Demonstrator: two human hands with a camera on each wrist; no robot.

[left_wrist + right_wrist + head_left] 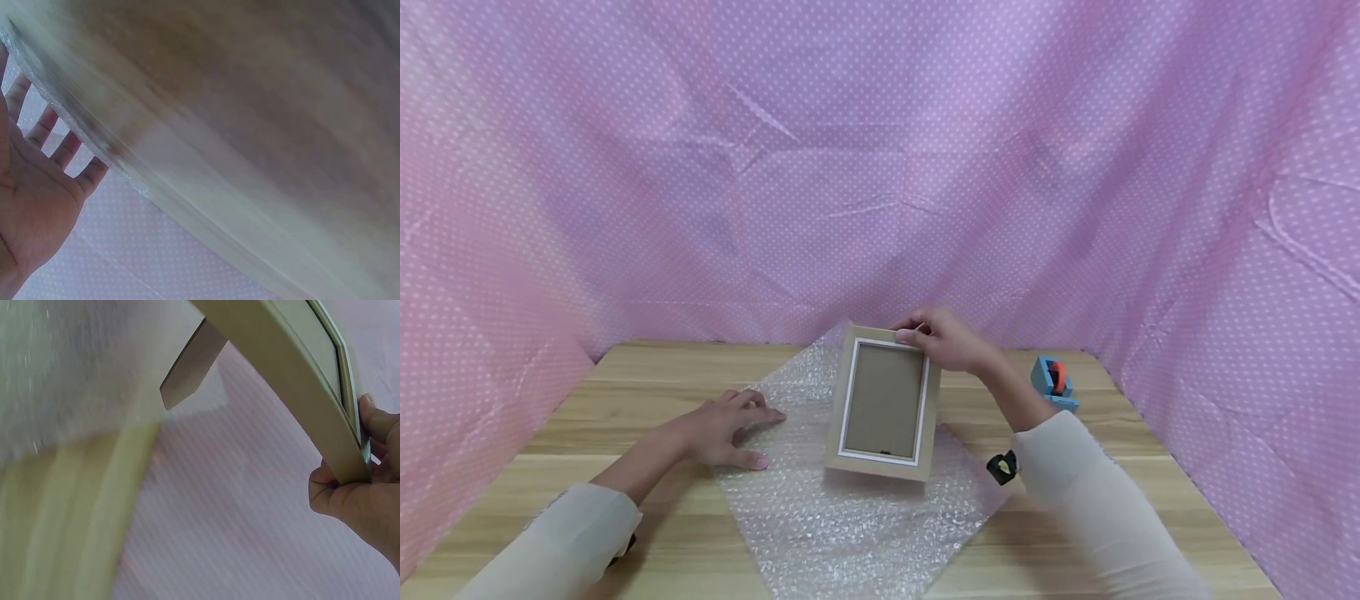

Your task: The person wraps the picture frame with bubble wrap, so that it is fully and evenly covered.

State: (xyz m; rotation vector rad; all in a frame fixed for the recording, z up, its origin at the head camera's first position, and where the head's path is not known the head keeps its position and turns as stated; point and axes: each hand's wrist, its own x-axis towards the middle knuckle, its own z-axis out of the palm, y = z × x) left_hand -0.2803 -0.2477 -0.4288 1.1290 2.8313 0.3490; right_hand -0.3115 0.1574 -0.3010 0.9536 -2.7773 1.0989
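A beige picture frame (883, 400) with a white inner border stands tilted over a sheet of bubble wrap (850, 533). My right hand (951, 340) pinches its upper right edge, thumb on the front and fingers behind. In the right wrist view the support leg (194, 365) sticks out behind the picture frame (294, 381). On the left side, my left hand (722, 429) rests at the edge of the bubble wrap, fingers loosely spread. The left wrist view shows that hand (44, 187) with its fingertips along the wrap's edge.
A blue tape dispenser (1052, 385) with an orange-red roll stands at the right rear of the wooden table (662, 383). Pink dotted cloth (880, 167) hangs around the back and sides. A small black object (1002, 467) shows at the right sleeve.
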